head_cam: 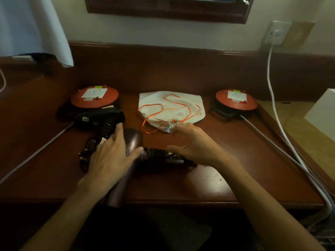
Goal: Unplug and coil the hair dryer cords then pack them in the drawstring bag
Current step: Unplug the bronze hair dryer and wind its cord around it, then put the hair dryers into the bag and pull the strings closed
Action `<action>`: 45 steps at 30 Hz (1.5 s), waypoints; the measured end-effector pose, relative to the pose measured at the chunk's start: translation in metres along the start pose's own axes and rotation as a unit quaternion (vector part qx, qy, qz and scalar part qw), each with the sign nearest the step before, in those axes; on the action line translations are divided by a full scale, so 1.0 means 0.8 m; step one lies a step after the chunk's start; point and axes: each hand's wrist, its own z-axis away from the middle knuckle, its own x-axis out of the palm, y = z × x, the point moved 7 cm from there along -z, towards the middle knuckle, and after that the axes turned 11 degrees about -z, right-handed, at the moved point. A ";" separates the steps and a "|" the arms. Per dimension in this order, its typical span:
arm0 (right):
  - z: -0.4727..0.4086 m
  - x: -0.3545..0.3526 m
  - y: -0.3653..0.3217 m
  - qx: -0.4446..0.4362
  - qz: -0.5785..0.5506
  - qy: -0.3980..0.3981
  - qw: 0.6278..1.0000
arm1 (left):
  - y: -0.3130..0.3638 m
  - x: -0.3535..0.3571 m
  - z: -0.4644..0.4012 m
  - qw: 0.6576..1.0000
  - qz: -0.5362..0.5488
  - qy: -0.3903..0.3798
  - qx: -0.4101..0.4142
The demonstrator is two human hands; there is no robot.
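A dark maroon hair dryer lies on the wooden desk in front of me, its black cord wound around the handle. My left hand rests flat on the dryer's body, fingers spread. My right hand hovers over the wound handle, fingers apart and holding nothing. A second, black hair dryer lies at the back left with its cord wrapped on the handle. A loose black cord lies left of my left hand. The white drawstring bag with orange strings lies cinched at the desk's middle back.
Two red extension reels sit at the back left and back right, each with a grey cable trailing off the desk. A white cable hangs from a wall socket at right. A white box stands far right.
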 end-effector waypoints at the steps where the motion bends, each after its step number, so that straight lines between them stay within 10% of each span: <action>1: -0.006 0.014 -0.003 0.015 0.018 -0.062 0.998 | -0.001 0.003 -0.008 0.999 0.034 0.008 0.009; 10: 0.023 0.018 0.006 0.105 0.056 -0.114 0.986 | 0.078 0.019 -0.072 0.966 0.119 0.016 0.230; 22: 0.019 0.051 0.016 0.174 -0.047 -0.007 0.984 | 0.087 0.061 -0.063 0.982 0.044 0.123 0.136; 45: 0.110 -0.136 0.223 0.314 0.049 0.053 0.947 | 0.418 0.134 -0.143 0.950 0.063 -0.017 0.307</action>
